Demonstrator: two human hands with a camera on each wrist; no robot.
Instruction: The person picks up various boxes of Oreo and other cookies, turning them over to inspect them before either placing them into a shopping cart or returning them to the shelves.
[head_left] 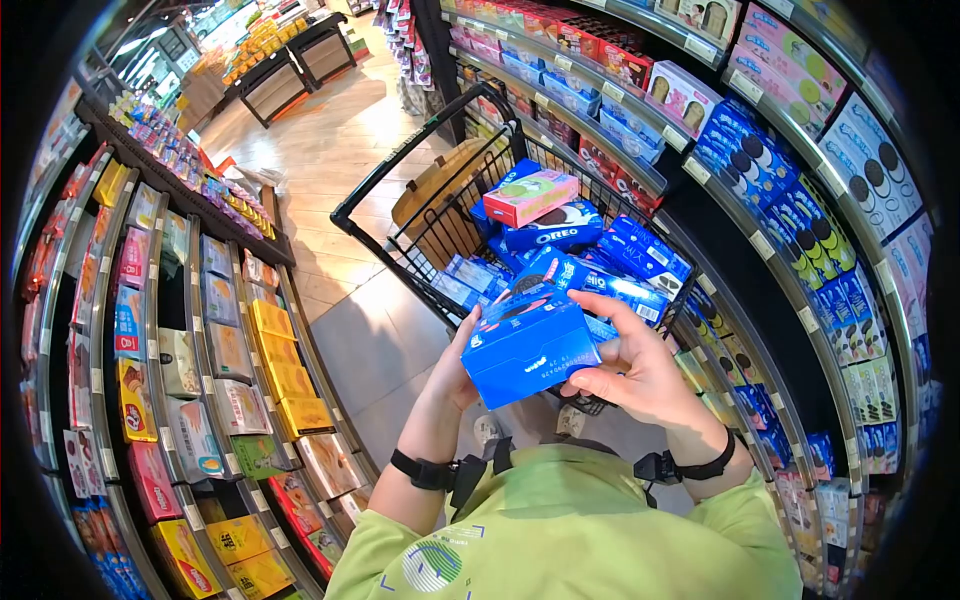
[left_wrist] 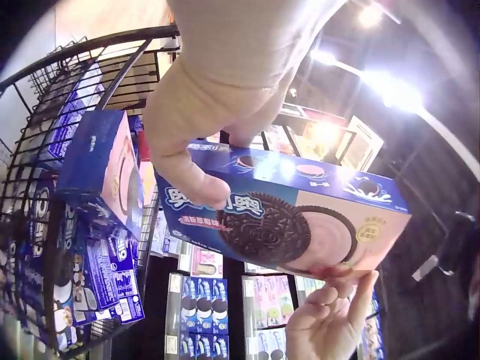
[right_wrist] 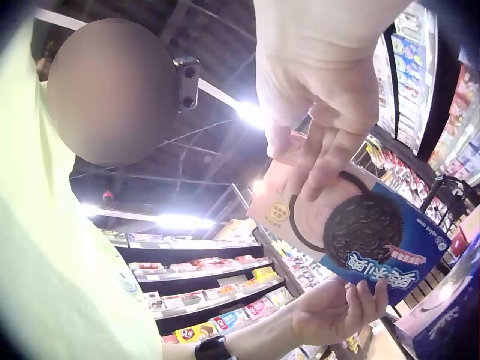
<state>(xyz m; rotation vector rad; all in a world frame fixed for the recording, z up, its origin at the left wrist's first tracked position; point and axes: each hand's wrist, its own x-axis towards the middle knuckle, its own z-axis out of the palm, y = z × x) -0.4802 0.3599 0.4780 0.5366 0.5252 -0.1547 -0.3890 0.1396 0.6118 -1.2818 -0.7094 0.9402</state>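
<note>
Both hands hold a blue and pink Oreo cookie box [head_left: 535,355] in front of the body, close over the cart's contents. My left hand [head_left: 460,365] grips its left end; in the left wrist view the thumb of that hand [left_wrist: 232,97] lies over the face printed with a dark cookie. At the opposite end, my right hand [head_left: 650,375] holds the box between thumb and fingers. The right wrist view shows the fingers of the right hand [right_wrist: 322,112] across the pink part of the box [right_wrist: 364,225].
A black wire shopping cart [head_left: 405,155] stands ahead, holding several blue Oreo packs [head_left: 640,250] and a pink box [head_left: 530,200]. Snack shelves [head_left: 790,270] rise on the right. Lower shelves of packets [head_left: 230,350] line the left. Wooden floor [head_left: 335,150] runs beyond the cart.
</note>
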